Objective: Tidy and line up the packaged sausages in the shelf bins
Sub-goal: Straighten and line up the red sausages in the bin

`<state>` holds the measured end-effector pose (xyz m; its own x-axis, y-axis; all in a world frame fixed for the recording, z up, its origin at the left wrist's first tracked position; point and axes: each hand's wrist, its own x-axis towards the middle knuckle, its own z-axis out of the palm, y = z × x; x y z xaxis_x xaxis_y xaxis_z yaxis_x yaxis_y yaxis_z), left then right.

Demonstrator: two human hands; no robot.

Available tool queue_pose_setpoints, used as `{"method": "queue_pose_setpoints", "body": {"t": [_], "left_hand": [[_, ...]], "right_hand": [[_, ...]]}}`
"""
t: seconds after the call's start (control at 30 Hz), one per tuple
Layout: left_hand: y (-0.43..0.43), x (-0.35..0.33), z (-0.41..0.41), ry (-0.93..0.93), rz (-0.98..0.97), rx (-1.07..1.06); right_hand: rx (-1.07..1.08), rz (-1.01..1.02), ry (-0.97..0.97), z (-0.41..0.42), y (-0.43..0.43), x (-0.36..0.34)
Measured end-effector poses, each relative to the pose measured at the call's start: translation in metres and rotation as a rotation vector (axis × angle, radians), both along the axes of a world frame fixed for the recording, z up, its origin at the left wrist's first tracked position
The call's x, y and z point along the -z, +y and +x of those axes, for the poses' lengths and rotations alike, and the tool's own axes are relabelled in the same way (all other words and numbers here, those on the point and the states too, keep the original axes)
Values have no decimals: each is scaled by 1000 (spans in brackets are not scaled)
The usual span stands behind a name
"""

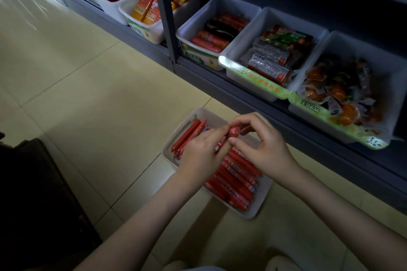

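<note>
Pinching a red sausage end-on between thumb and curled forefinger, the right hand meets the left hand, whose fingers lie together against it, grip unclear, above the white floor bin. Both hands hide much of its sausage rows. Behind the bin, shelf bins hold thicker sausages. A dark shape to its left is unreadable.

Red sausages, white bin, beige floor tiles.
</note>
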<state>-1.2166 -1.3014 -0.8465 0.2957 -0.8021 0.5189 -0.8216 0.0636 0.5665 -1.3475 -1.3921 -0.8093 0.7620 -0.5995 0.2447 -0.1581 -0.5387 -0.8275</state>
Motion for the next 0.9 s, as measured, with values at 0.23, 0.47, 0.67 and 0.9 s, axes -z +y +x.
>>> {"method": "queue_pose_setpoints", "body": {"t": [0.23,0.47,0.67,0.9], "left_hand": [[4,-10,0,-31,-106,9],[1,-15,-1,-104,-249,28],[-3,-19,3,-122,-159,40],[-10,-27,-2,694,383,10]], "right_hand": [[-14,-121,-61,-1,5,-7],[-33,-362,-285,-4,5,-2],[13,-366,-370,-8,5,-2],[95,382,-202,-3,-2,3]]}}
